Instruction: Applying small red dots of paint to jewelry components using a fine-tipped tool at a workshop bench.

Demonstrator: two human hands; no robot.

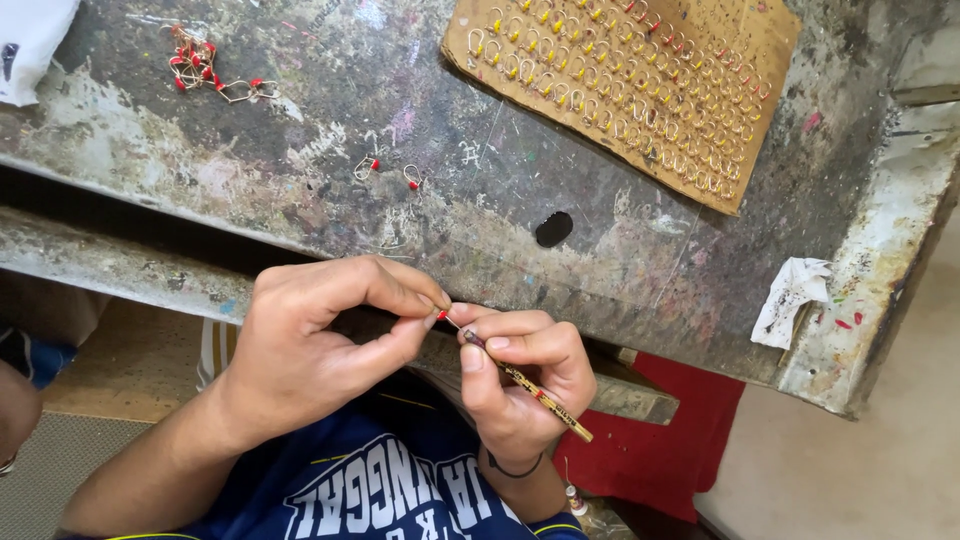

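The left hand (310,345) pinches a tiny red-tipped wire hook (441,314) between thumb and finger. The right hand (525,375) grips a thin stick tool (535,393), its tip touching the hook. Farther off on the stained workbench (330,170) lie two loose hooks (390,172), a hook pile (205,68) and a cardboard sheet (625,85) full of hooks.

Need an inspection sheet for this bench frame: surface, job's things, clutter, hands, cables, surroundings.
Surface: worn metal bench, paint-stained, a dark hole in it.
Job's things: small red-tipped wire piece pinched in left hand; thin brush in right hand, its tip at the piece.
Clutter: cardboard sheet with rows of wire loops; heap of red-tipped loops; two loose loops; stained rag.
Hands: both closed, tips together.
Cables: nothing seen.
Surroundings: red cloth under the bench; small bottle.
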